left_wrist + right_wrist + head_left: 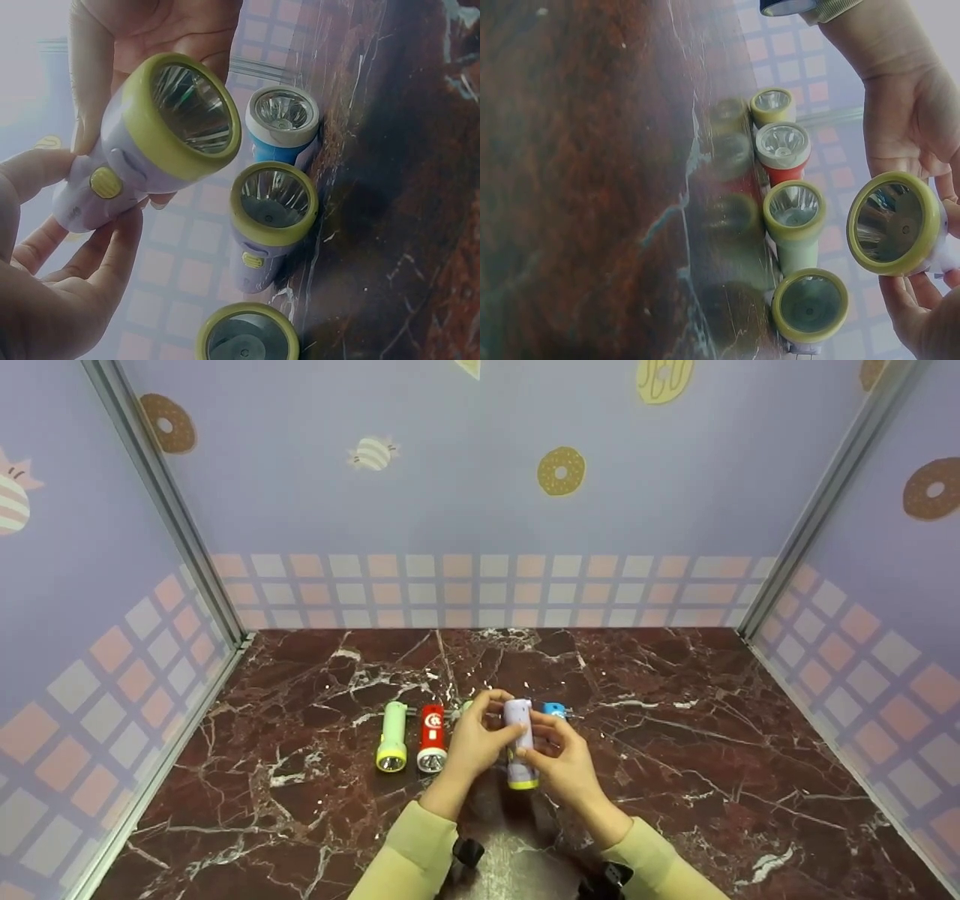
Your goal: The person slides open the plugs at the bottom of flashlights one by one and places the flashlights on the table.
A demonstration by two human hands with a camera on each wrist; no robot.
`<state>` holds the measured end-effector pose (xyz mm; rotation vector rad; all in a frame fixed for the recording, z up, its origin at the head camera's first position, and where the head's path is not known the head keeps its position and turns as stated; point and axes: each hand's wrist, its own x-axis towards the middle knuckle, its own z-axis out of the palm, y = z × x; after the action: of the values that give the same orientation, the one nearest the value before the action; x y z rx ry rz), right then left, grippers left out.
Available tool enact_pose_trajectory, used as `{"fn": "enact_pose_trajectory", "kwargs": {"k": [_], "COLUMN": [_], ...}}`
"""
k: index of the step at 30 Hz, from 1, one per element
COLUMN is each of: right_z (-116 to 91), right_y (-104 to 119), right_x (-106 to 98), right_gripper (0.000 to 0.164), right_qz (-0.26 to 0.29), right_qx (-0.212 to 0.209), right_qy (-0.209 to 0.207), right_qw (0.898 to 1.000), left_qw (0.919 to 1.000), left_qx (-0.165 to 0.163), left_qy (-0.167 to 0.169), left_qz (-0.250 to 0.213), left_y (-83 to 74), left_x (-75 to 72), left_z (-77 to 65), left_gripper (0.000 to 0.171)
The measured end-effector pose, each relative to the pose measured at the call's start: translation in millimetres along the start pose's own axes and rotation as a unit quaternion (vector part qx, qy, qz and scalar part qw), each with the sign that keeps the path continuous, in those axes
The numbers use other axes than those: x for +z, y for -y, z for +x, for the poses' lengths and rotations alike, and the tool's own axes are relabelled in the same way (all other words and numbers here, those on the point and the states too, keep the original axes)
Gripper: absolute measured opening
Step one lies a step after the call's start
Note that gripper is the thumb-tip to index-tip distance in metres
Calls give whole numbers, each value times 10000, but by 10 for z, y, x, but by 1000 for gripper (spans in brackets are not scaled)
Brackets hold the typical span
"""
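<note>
Both hands hold a lavender flashlight (519, 769) with a yellow-green rim, raised over the table. My left hand (471, 741) grips the body from the left, thumb across it; my right hand (568, 756) holds it from the right. In the left wrist view the yellow switch (106, 182) shows between the fingers. Behind the held flashlight, a second lavender flashlight (256, 273) lies on the table, hidden in the head view. To its right is a blue and white flashlight (554, 709), partly covered by the right hand. A pale green flashlight (798, 253) lies behind the left hand.
Farther left on the dark red marbled table (300, 817) lie a red and white flashlight (433, 735) and another pale green flashlight (394, 727), lenses facing me. Patterned lavender walls (465, 510) enclose the back and both sides.
</note>
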<state>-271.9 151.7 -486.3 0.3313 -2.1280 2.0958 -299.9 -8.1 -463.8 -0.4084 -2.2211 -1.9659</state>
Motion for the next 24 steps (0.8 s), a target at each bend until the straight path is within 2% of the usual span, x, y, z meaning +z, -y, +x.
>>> {"fn": "enact_pose_trajectory", "kwargs": {"k": [15,24], "right_z": [-3,-5], "right_y": [10,13], "right_x": [-16,-7], "right_gripper": [55,54], "right_qz": [-228,-122], "right_qx": [-30,-1], "right_qy": [20,14], "right_qw": [9997,9999], "left_qw": [9999,10000], "left_qx": [83,16], "left_qy": [48,54], "left_qz": [-66,46], "left_y": [-31,-56], "left_x": [-1,0], "left_z": [-8,-23], "left_gripper": [43,42]}}
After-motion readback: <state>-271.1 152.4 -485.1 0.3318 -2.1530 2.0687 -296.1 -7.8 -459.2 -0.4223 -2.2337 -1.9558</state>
